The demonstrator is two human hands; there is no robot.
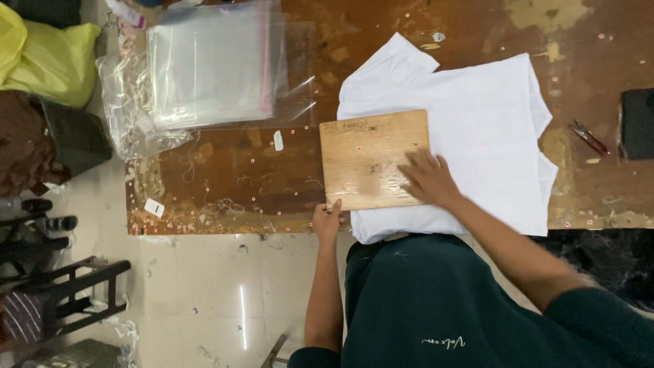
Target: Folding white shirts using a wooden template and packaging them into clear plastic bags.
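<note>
Now the right hand is pressing, fingers spread, on a rectangular wooden board lying over a white cotton shirt. At seven o'clock of the board, the left hand is pinching its corner

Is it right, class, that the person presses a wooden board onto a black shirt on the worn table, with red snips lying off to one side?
Not quite. The head view shows the shirt under the wooden board is white, not black. The rest holds: both hands, right hand and left hand, are on the board, and red snips lie aside on the table.
</note>
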